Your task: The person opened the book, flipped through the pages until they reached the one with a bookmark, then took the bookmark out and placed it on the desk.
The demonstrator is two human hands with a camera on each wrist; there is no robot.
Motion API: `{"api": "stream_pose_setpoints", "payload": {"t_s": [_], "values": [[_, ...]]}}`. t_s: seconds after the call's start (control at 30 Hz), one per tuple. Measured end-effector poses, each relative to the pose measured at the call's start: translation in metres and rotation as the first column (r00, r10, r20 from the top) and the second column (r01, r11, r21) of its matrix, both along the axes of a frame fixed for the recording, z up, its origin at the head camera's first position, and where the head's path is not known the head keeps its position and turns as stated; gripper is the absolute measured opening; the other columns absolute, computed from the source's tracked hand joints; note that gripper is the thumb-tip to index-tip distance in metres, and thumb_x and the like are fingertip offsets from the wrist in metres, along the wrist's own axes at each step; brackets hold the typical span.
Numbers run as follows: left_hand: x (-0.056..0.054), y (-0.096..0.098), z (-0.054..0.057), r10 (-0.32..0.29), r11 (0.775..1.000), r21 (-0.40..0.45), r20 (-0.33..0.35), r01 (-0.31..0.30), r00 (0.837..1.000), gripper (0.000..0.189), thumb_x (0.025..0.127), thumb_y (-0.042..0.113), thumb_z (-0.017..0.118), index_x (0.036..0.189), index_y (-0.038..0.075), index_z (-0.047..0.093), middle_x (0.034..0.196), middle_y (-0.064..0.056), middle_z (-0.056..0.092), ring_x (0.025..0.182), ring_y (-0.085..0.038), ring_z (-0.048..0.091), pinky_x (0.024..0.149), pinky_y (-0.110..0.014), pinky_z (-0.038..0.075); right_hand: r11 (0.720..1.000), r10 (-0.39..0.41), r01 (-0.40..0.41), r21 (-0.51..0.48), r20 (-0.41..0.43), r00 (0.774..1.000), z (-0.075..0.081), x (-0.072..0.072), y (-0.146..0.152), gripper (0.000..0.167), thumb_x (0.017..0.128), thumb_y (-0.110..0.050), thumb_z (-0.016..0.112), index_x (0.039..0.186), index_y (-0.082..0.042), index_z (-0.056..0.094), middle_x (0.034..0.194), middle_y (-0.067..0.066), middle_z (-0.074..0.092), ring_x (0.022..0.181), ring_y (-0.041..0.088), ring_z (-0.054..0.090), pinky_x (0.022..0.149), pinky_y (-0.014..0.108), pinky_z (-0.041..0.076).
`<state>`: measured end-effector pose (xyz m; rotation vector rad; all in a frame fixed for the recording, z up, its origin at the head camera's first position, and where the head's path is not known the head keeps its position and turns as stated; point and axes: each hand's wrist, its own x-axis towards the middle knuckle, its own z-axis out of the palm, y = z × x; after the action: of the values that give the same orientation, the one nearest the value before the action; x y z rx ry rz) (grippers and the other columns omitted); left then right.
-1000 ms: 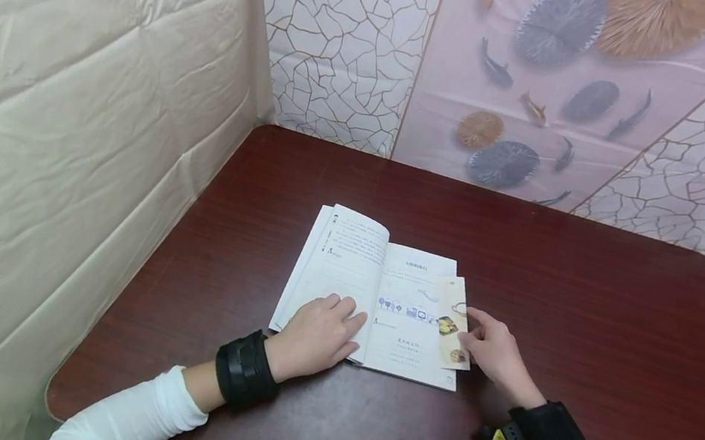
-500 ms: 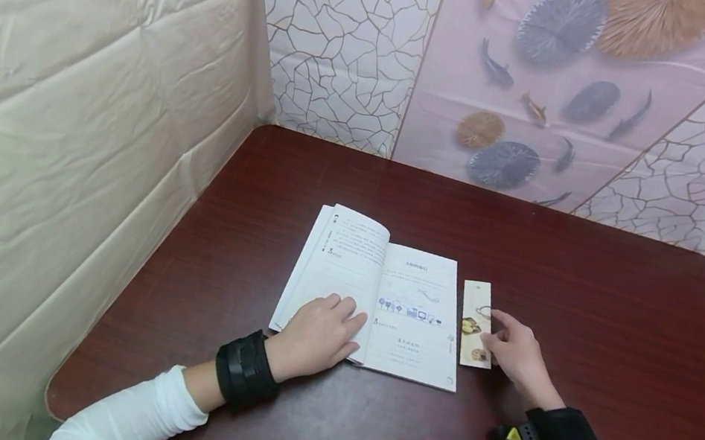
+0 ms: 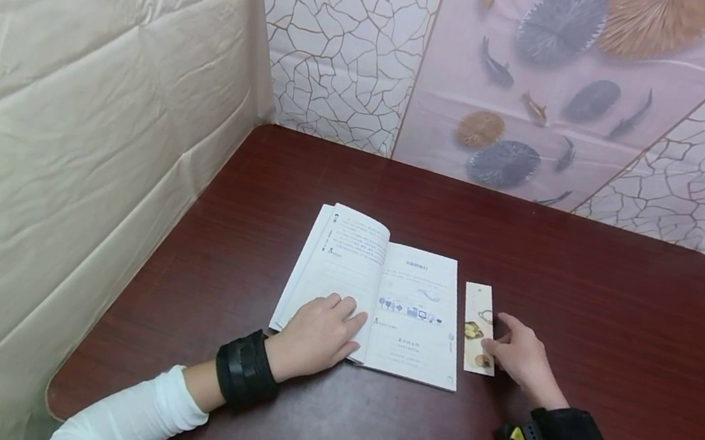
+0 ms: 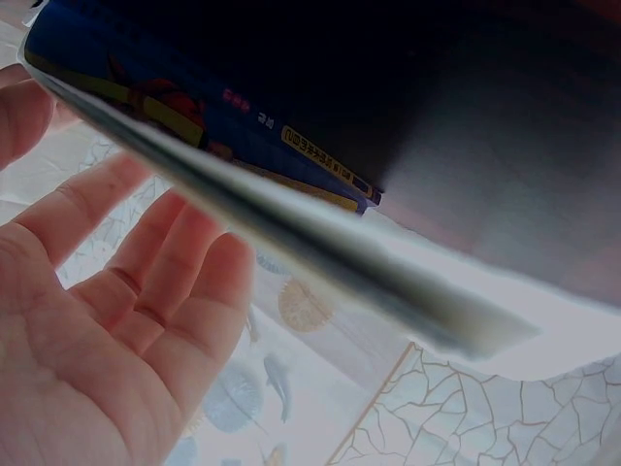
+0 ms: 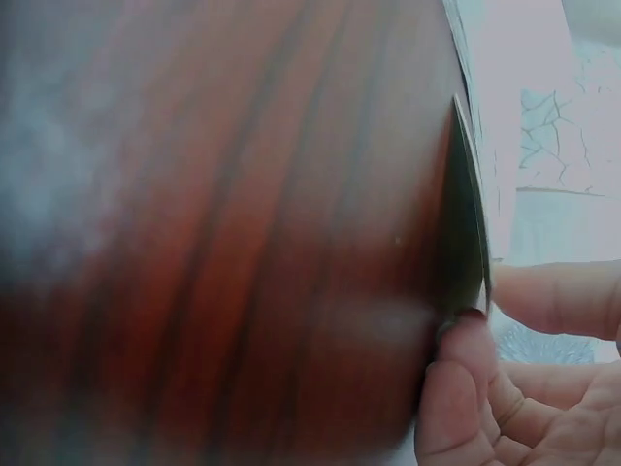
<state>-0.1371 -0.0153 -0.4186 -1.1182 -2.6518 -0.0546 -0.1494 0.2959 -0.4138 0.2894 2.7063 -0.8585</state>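
Note:
An open book [image 3: 419,297] lies on the table, its printed pages facing up. My left hand [image 3: 317,337] rests on the lower part of its left page, fingers loosely extended. In the left wrist view that hand [image 4: 126,311] shows its palm beside the book's dark blue cover [image 4: 262,107]. Just right of the book is a cream bookmark [image 3: 478,313] with small food pictures. My right hand [image 3: 522,353] pinches its right edge between thumb and fingers. The right wrist view shows the bookmark [image 5: 471,214] edge-on, slightly tilted above the table, at the fingertips of the right hand [image 5: 524,388].
The dark red-brown wooden table [image 3: 613,339] extends around the book. A cream cloth wall [image 3: 93,138] borders its left side. A patterned backdrop [image 3: 350,47] stands behind the far edge. Both wrists wear black bands, and a cable runs from the right one.
The bookmark has moved right, off the right page to beside the book, carried by my right hand. In the last half second it shifted only slightly. My left hand and the book have stayed put.

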Motion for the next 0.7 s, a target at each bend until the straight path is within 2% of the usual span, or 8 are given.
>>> {"api": "stream_pose_setpoints", "payload": {"t_s": [0.13, 0.37, 0.7], "values": [[0.0001, -0.0002, -0.0009, -0.001, 1.000, 0.009, -0.005, 0.001, 1.000, 0.037, 0.082, 0.035, 0.057, 0.111, 0.013, 0.060, 0.086, -0.001, 0.055, 0.070, -0.014, 0.045, 0.055, -0.023, 0.038, 0.999, 0.008, -0.009, 0.038, 0.026, 1.000, 0.0001, 0.0001, -0.0005, 0.062, 0.082, -0.013, 0.055, 0.132, 0.010, 0.027, 0.071, 0.011, 0.055, 0.055, 0.017, 0.049, 0.049, 0.028, 0.037], [-0.0002, -0.0002, -0.0034, -0.002, 1.000, 0.021, -0.017, 0.003, 1.000, 0.036, 0.082, 0.035, 0.058, 0.110, 0.013, 0.060, 0.086, -0.001, 0.055, 0.070, -0.014, 0.045, 0.055, -0.023, 0.038, 0.995, 0.023, -0.026, 0.097, 0.032, 0.999, 0.0010, -0.0015, -0.0026, 0.056, 0.081, -0.012, 0.055, 0.127, 0.011, 0.034, 0.077, 0.016, 0.058, 0.056, 0.016, 0.051, 0.049, 0.028, 0.038], [0.0003, -0.0006, -0.0031, -0.001, 1.000, 0.019, -0.029, 0.002, 1.000, 0.036, 0.082, 0.035, 0.058, 0.110, 0.013, 0.061, 0.086, -0.001, 0.055, 0.070, -0.014, 0.045, 0.056, -0.023, 0.039, 0.981, 0.073, -0.078, 0.179, 0.031, 0.997, 0.0055, -0.0008, -0.0048, 0.055, 0.081, -0.015, 0.059, 0.124, 0.010, 0.038, 0.087, 0.022, 0.056, 0.070, 0.024, 0.051, 0.055, 0.030, 0.039]]}}
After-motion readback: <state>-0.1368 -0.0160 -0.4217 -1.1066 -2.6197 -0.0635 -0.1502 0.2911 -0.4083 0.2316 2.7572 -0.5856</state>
